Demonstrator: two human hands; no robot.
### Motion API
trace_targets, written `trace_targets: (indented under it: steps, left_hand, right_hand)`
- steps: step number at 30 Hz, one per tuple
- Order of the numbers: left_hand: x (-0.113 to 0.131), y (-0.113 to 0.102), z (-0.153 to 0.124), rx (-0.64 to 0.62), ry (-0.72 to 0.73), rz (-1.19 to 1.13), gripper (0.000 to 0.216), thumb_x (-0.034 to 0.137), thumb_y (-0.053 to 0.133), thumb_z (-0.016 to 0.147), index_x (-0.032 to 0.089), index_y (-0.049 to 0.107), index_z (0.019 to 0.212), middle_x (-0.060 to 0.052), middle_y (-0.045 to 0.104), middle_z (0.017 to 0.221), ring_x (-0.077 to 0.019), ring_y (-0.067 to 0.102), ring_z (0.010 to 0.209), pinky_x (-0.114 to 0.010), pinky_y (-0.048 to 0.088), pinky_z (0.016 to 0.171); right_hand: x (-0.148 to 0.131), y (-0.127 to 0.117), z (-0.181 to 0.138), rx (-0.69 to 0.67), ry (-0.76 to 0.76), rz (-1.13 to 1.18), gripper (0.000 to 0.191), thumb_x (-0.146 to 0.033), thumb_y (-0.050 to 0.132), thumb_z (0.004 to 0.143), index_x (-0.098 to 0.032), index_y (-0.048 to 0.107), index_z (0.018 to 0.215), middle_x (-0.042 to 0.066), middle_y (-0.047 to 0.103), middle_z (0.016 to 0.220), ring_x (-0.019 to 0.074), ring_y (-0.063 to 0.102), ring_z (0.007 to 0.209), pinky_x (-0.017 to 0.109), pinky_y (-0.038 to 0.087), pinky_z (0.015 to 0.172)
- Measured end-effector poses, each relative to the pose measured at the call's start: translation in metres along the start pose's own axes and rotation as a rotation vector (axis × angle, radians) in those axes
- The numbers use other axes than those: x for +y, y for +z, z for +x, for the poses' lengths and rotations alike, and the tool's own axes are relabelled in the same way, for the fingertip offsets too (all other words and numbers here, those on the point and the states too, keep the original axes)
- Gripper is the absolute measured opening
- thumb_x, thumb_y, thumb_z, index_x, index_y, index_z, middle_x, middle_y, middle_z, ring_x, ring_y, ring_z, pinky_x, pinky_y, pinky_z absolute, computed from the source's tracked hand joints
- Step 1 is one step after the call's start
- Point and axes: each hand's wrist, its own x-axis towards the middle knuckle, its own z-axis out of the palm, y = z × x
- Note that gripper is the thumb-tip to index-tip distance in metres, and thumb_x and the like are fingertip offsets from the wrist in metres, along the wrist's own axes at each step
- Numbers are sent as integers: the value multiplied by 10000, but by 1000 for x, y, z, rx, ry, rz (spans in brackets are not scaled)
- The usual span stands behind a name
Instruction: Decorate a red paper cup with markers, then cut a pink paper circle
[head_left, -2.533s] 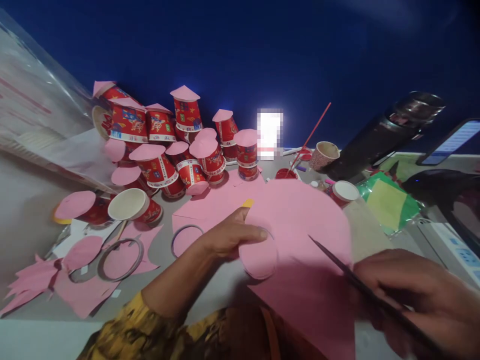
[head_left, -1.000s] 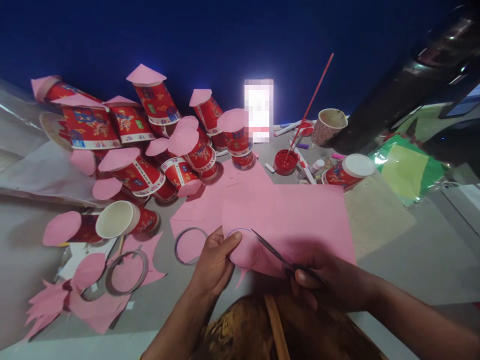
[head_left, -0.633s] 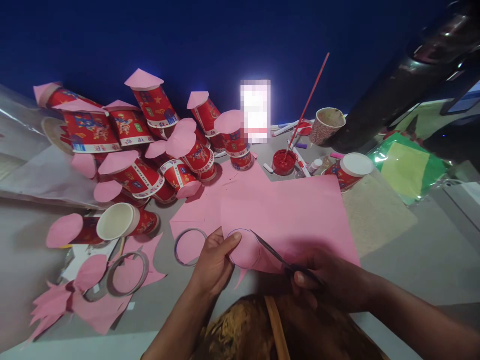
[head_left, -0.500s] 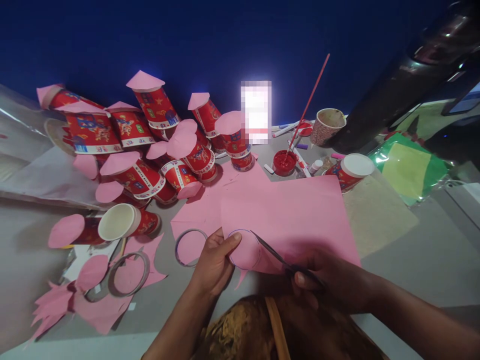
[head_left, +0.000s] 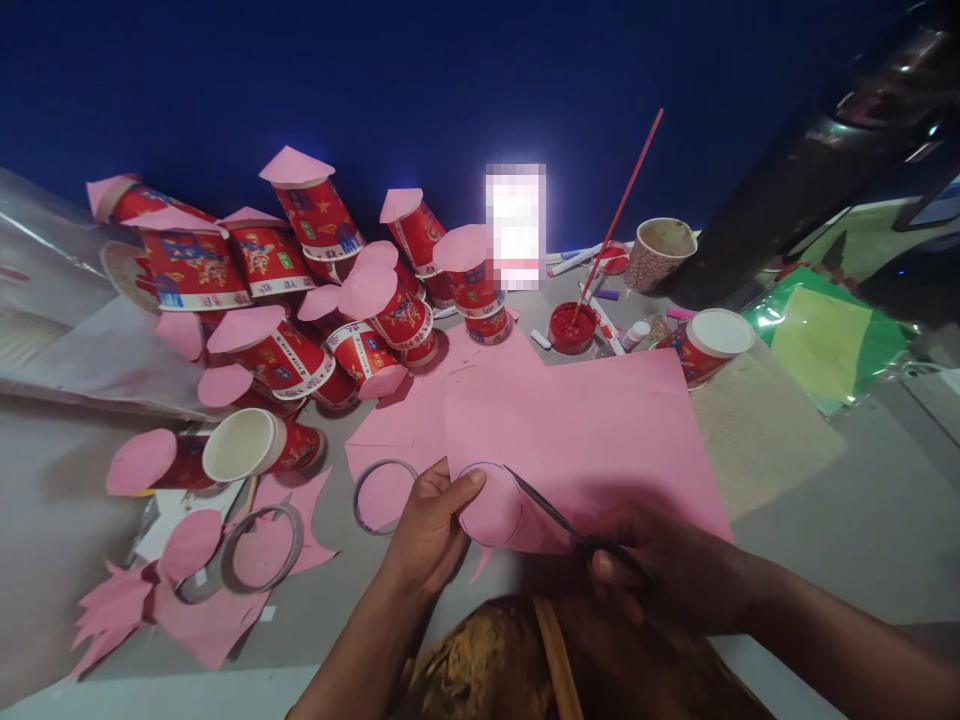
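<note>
My left hand [head_left: 431,525] pinches the near-left corner of a large pink paper sheet [head_left: 592,430], beside a circle drawn on it [head_left: 491,505]. My right hand [head_left: 660,575] is closed round the handles of dark scissors [head_left: 547,512]. Their blades point up and left into the sheet, along the right edge of the circle. A thin pink sliver hangs below the cut.
A heap of red paper cups with pink paper caps [head_left: 300,290] fills the back left. Tape rings [head_left: 262,545] and pink scraps [head_left: 187,600] lie at left. A red paint pot with a stick [head_left: 572,325], markers, another cup [head_left: 709,342] and a green-yellow packet [head_left: 825,340] sit at right.
2.5 s ago the sheet was held up close with the scissors apart from the circle. Since then it is lower and the blades sit at the circle's edge, barely moving over the last second.
</note>
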Motion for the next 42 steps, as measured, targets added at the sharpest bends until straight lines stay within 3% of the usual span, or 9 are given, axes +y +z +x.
trace_targets:
  steps: [7, 10, 17, 26, 32, 35, 42]
  left_hand:
    - [2, -2, 0, 10, -20, 21, 355, 305, 991, 650, 126, 821, 905, -70, 803, 749, -177, 722, 634, -267, 556, 623]
    - [2, 0, 0, 29, -15, 29, 367, 320, 994, 632, 122, 819, 887, -73, 805, 758, -170, 712, 622, -267, 557, 618]
    - [4, 7, -1, 90, 36, 22, 345, 303, 988, 579, 138, 829, 836, -64, 810, 748, -157, 689, 604, -271, 556, 645]
    - [5, 6, 2, 124, 51, 75, 328, 295, 964, 580, 138, 820, 829, -65, 813, 751, -158, 693, 604, -252, 535, 612]
    - [8, 7, 0, 148, 36, 92, 339, 298, 973, 562, 134, 824, 818, -63, 805, 733, -140, 680, 599, -232, 538, 623]
    - [8, 7, -1, 146, 36, 91, 340, 291, 971, 563, 134, 821, 825, -74, 814, 766, -145, 681, 611, -238, 534, 623]
    - [7, 10, -1, 172, 40, 81, 427, 318, 1001, 524, 121, 818, 857, -76, 810, 770, -149, 681, 619, -243, 530, 620]
  right_hand:
    - [-9, 0, -2, -8, 29, -28, 524, -626, 690, 929, -177, 591, 679, -26, 539, 571, 98, 417, 558, 239, 286, 545]
    - [-12, 1, -2, 0, 49, -24, 515, -627, 698, 909, -184, 570, 678, -30, 525, 568, 96, 390, 550, 242, 267, 535]
    - [-6, 3, 0, 38, 102, 46, 370, -439, 689, 913, -179, 579, 674, -28, 546, 581, 93, 390, 555, 242, 238, 537]
    - [-12, 2, 3, 45, 84, 51, 336, -428, 704, 906, -181, 609, 698, -35, 556, 577, 98, 374, 579, 253, 222, 560]
    - [-19, 3, 2, 32, 66, 28, 408, -444, 700, 885, -196, 521, 615, -35, 512, 574, 92, 351, 567, 256, 215, 540]
    - [-21, 4, 0, 58, 87, 6, 358, -454, 700, 867, -194, 569, 658, -33, 506, 576, 99, 351, 566, 259, 222, 542]
    - [-14, -1, 0, 37, 73, 38, 272, -313, 647, 885, -193, 540, 666, -31, 517, 604, 100, 366, 596, 259, 254, 582]
